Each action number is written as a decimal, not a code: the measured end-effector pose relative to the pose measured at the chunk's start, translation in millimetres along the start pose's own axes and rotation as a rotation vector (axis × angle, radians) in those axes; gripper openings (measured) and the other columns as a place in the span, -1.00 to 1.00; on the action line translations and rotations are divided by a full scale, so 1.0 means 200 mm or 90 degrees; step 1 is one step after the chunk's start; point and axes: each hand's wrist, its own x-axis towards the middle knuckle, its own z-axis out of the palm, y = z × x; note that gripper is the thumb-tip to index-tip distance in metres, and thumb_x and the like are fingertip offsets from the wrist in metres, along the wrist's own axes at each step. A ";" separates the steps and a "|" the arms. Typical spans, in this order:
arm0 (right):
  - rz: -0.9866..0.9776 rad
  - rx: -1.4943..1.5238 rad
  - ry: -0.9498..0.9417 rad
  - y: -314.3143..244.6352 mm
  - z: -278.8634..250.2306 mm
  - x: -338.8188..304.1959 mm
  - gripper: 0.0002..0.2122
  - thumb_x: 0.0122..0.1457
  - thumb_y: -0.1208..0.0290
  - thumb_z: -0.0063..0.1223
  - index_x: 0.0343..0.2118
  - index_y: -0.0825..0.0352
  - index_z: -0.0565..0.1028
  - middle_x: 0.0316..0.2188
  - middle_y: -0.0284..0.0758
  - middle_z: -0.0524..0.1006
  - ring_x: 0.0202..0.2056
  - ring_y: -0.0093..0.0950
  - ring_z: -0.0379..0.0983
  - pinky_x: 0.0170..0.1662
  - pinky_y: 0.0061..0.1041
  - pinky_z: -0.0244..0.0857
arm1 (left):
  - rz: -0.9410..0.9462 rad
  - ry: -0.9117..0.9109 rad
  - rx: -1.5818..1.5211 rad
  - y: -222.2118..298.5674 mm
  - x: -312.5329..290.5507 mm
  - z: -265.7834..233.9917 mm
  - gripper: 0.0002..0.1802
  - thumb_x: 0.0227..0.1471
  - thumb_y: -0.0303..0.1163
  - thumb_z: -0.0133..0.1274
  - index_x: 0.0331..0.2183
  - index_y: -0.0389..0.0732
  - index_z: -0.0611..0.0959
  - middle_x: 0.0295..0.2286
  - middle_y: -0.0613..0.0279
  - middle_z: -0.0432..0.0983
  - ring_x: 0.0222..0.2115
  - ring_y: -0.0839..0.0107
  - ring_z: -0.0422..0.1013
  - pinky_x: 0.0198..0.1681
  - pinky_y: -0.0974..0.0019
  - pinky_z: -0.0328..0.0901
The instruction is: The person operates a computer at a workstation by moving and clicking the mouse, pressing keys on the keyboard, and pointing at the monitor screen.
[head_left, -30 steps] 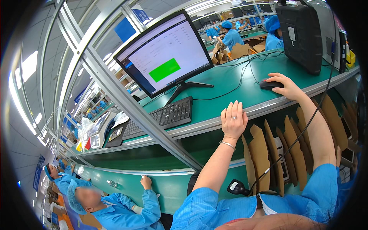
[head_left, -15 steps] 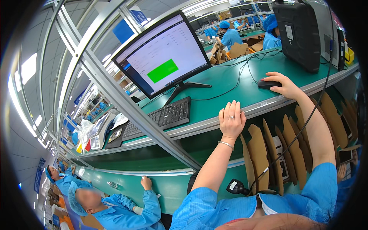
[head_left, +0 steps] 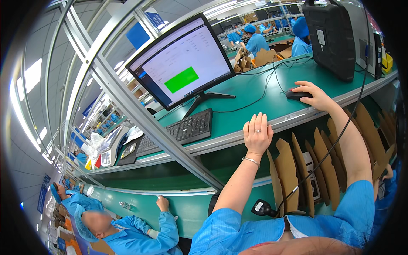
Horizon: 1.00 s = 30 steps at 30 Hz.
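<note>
Workstation, pointer step in hand: right hand (head_left: 316,95) cupped over black mouse (head_left: 297,94) at upper right of frame, left hand (head_left: 257,134) flat and released on green bench edge (head_left: 238,127) at centre, beside keyboard (head_left: 191,126); monitor (head_left: 182,63) shows green block; next likely a steady click.

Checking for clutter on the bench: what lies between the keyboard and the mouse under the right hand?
Head view: the left hand rests on the bench edge between keyboard and mouse; otherwise bare green bench.

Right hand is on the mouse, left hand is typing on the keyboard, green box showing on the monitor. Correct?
Not quite. The head view shows the left hand resting flat on the front edge of the green bench, right of the keyboard, not typing. The right hand on the mouse and the monitor are correct.
</note>
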 end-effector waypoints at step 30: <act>0.010 -0.004 0.018 0.02 0.00 0.01 -0.59 0.07 0.48 0.13 0.04 0.11 0.52 0.18 -0.22 0.33 0.19 -0.23 0.24 0.23 -0.32 0.15 | 0.004 -0.008 -0.001 0.00 0.00 0.01 -0.64 0.05 -0.29 0.03 -0.10 -0.19 0.59 -0.10 0.21 0.52 -0.07 0.25 0.42 0.03 0.12 0.21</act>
